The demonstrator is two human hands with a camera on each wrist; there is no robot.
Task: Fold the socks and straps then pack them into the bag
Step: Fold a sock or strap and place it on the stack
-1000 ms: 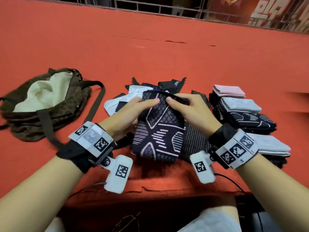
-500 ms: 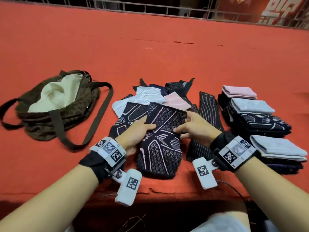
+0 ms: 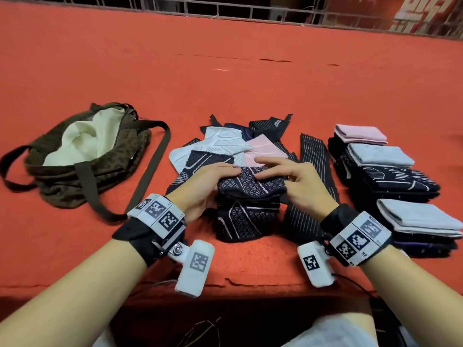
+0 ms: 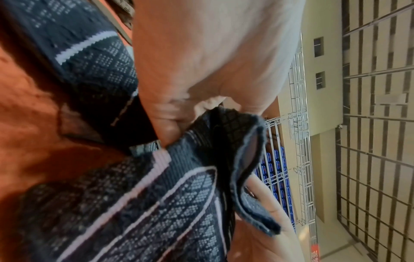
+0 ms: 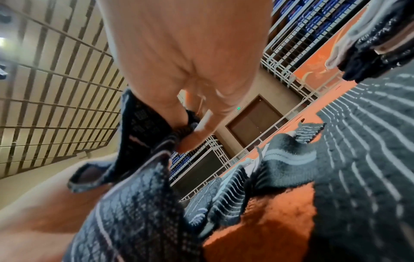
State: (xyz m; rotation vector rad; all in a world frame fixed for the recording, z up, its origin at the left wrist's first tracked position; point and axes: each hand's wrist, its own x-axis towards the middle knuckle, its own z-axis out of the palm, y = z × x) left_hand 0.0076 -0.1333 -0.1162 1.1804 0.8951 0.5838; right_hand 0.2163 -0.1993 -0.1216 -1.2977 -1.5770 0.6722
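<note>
A dark navy patterned sock (image 3: 246, 209) lies on the red table in front of me, its far half folded back over the near half. My left hand (image 3: 208, 184) pinches the folded end (image 4: 224, 127) on the left. My right hand (image 3: 293, 179) pinches the same end (image 5: 156, 127) on the right between thumb and forefinger. Behind the hands lies a loose pile of unfolded socks (image 3: 225, 144), white, pink and dark. A dark striped strap (image 3: 313, 156) lies flat to the right of it. The olive bag (image 3: 82, 156) lies open at the left, showing a cream lining.
Folded socks (image 3: 383, 169) in pink, white and dark are stacked at the right edge of the table. The bag's long strap (image 3: 152, 166) loops across the table towards me. The red table's (image 3: 225, 71) near edge runs under my wrists. A railing lines the far side.
The patterned sock was held up, then laid flat on the table. Both hands have now folded its far end back over the near half.
</note>
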